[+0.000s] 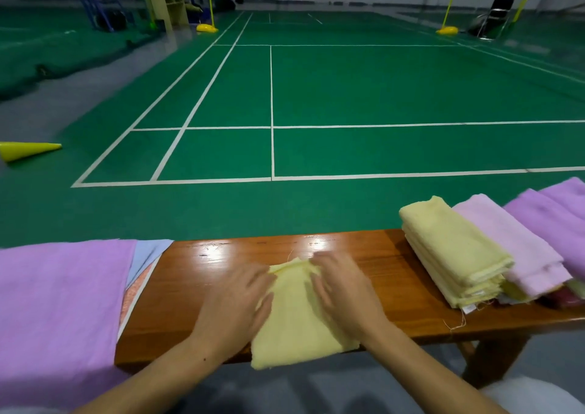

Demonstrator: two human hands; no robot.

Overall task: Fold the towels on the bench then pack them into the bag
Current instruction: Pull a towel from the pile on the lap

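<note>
A pale yellow towel (294, 315), folded into a narrow strip, lies on the wooden bench (202, 280) with its near end hanging over the front edge. My left hand (237, 302) rests flat on the towel's left side. My right hand (342, 290) lies on its right side with fingers reaching the far end. Both hands are motion-blurred. To the right sits a stack of folded yellow towels (452, 252), then folded pink towels (512, 239) and purple towels (557, 220). No bag is in view.
A large purple cloth (60, 312) covers the bench's left end, over a light blue cloth (148, 252) and an orange patterned one. Beyond the bench lies a green badminton court (316, 97) with a yellow cone (28, 150) at far left.
</note>
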